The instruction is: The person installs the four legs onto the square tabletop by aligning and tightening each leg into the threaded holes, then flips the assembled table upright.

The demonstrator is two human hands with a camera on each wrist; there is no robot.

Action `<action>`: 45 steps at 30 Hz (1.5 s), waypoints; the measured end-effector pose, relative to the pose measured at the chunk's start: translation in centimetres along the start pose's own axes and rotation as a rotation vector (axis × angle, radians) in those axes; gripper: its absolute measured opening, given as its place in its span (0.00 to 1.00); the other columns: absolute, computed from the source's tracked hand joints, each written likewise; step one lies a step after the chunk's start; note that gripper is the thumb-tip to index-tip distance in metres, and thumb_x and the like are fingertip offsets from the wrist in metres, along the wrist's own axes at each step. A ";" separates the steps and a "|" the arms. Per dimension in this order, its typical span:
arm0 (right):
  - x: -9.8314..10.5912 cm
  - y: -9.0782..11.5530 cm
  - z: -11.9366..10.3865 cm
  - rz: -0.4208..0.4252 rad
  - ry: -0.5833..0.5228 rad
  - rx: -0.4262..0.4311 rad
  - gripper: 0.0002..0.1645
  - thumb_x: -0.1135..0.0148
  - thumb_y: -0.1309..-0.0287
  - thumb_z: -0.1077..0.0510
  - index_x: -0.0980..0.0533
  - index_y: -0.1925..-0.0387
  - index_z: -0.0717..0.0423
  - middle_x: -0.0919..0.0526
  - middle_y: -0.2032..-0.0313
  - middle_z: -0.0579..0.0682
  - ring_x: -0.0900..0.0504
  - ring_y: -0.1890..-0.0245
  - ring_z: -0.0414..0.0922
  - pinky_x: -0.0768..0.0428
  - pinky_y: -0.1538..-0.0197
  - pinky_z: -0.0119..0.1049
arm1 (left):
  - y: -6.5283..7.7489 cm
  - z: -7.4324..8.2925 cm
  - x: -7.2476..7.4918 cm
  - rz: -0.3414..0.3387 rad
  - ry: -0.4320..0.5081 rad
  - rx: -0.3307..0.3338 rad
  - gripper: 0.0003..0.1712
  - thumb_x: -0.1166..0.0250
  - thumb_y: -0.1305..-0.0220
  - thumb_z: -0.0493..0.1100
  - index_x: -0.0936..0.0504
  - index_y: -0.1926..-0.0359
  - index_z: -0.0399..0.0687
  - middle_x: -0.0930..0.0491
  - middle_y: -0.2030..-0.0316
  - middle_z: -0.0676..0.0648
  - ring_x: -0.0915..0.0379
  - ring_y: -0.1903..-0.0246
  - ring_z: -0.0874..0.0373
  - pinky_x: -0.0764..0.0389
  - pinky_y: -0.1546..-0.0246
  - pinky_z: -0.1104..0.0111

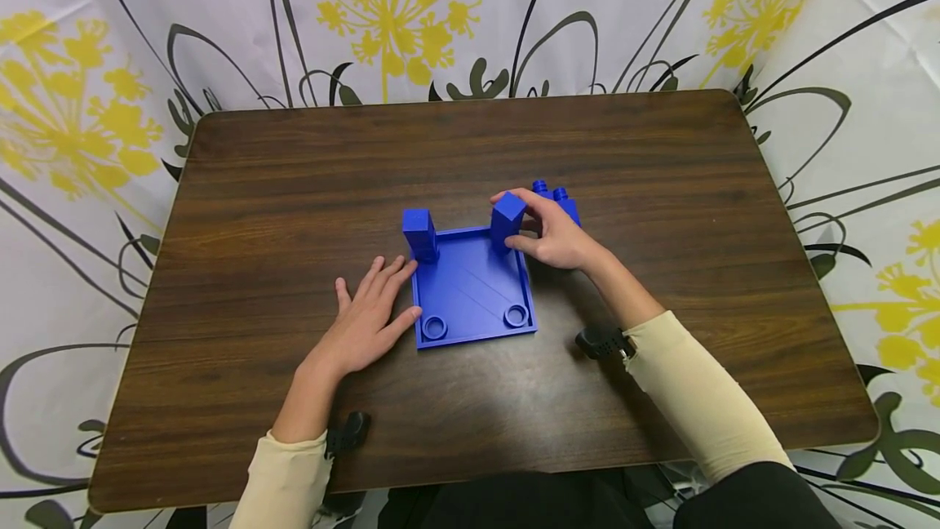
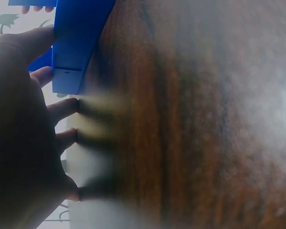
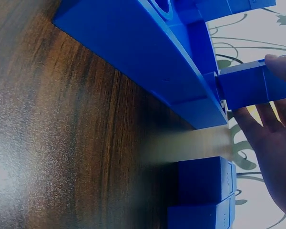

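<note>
A shallow blue square tray (image 1: 477, 292) with raised edges lies on the table. Round sockets show in its two near corners, the right one a ring (image 1: 516, 316). One blue square post (image 1: 419, 233) stands upright at the far left corner. At the far right corner my right hand (image 1: 554, 231) grips a second blue square post (image 1: 507, 223) between thumb and fingers; its lower end meets the corner, and it is turned at an angle to the tray. My left hand (image 1: 363, 321) lies spread with straight fingers, its thumb and index finger touching the tray's left side.
Two more blue posts (image 3: 205, 183) stand side by side on the table behind my right hand, pegs upward. The brown wooden table (image 1: 257, 186) has a flowered cloth (image 1: 242, 23) hanging beyond its far edge. Each wrist bears a small black camera (image 1: 604, 342).
</note>
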State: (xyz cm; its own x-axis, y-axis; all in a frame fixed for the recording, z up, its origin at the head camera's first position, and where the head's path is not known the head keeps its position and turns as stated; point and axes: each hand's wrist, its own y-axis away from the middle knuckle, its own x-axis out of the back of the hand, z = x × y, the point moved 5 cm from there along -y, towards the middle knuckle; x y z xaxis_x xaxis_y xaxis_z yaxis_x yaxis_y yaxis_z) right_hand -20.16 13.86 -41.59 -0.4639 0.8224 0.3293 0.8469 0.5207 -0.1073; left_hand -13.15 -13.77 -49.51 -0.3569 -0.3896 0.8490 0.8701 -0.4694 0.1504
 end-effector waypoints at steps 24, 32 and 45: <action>0.1 -0.6 4.0 0.153 0.135 -0.049 0.30 0.23 0.53 0.62 0.27 0.49 0.60 0.21 0.56 0.56 0.20 0.57 0.53 0.20 0.53 0.47 | -0.1 0.1 0.1 0.018 -0.007 -0.016 0.39 0.51 0.28 0.65 0.51 0.22 0.64 0.53 0.24 0.47 0.69 0.25 0.45 0.73 0.42 0.28; 0.0 -0.7 4.1 0.229 0.187 -0.072 0.27 0.22 0.56 0.60 0.28 0.56 0.54 0.21 0.62 0.50 0.18 0.65 0.48 0.20 0.61 0.40 | -0.1 0.1 0.1 0.012 -0.004 -0.013 0.39 0.51 0.28 0.64 0.52 0.22 0.65 0.53 0.24 0.47 0.69 0.25 0.46 0.73 0.42 0.28; 0.1 -0.7 3.7 0.126 0.216 -0.010 0.36 0.22 0.53 0.58 0.28 0.42 0.56 0.24 0.50 0.53 0.20 0.58 0.49 0.20 0.54 0.44 | -0.1 0.1 0.1 0.018 0.000 -0.013 0.39 0.51 0.28 0.65 0.51 0.23 0.65 0.53 0.24 0.48 0.69 0.25 0.46 0.74 0.41 0.29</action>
State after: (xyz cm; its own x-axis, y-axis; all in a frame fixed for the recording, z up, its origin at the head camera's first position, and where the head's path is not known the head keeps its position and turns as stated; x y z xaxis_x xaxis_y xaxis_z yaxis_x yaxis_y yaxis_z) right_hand -21.74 14.40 -44.95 -0.2894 0.8122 0.5066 0.8975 0.4142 -0.1515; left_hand -13.24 -13.69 -49.38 -0.3407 -0.3980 0.8518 0.8719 -0.4727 0.1279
